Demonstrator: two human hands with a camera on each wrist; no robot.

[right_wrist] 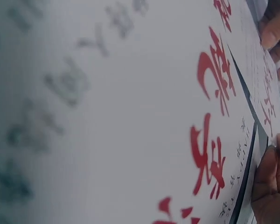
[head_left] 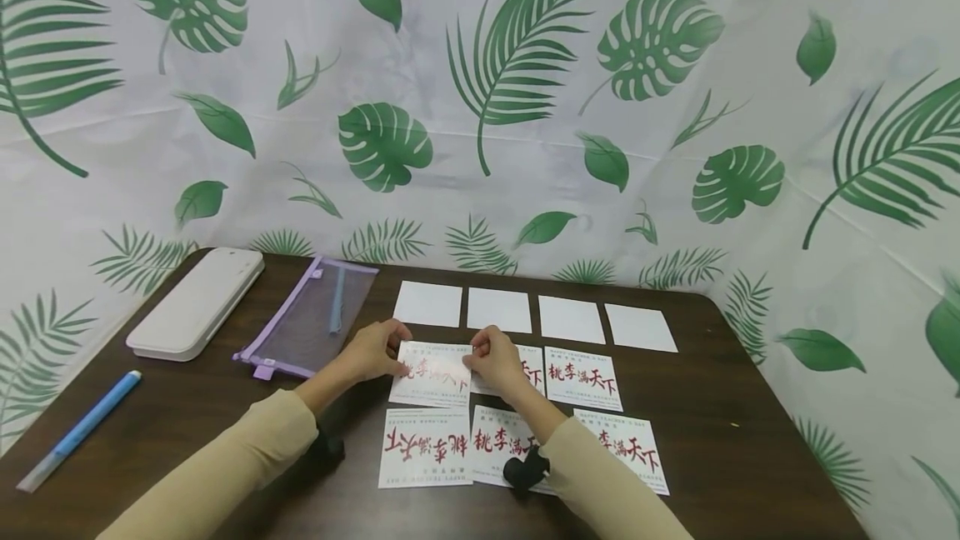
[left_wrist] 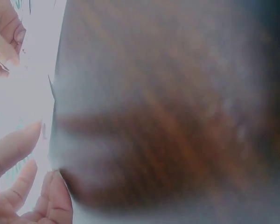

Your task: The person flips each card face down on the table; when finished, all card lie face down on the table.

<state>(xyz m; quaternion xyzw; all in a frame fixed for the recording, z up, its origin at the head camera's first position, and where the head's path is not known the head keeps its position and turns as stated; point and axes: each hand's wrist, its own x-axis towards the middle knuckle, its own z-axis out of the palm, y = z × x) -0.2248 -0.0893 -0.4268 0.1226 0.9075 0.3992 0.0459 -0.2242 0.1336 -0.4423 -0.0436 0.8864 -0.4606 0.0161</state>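
Note:
A white greeting card [head_left: 429, 388] with red Chinese lettering is held between both hands, at the left end of the middle row. My left hand [head_left: 375, 350] pinches its left edge, thumb on the printed face. At its upper right corner, my right hand [head_left: 498, 363] grips with thumb and fingertips, as the right wrist view also shows. Two like cards lie to the right, one partly covered by the right hand and the other a lettered card [head_left: 583, 379]. Nearer me are three more, including an upside-down card [head_left: 426, 447] at left.
Several blank white cards [head_left: 498, 310] form the far row. On the left are a white case [head_left: 197, 302], a purple-edged mesh pouch [head_left: 300, 332] with a blue pen [head_left: 337, 300] in it, and a blue marker [head_left: 82, 427]. A leaf-print cloth [head_left: 525, 190] hangs behind the table.

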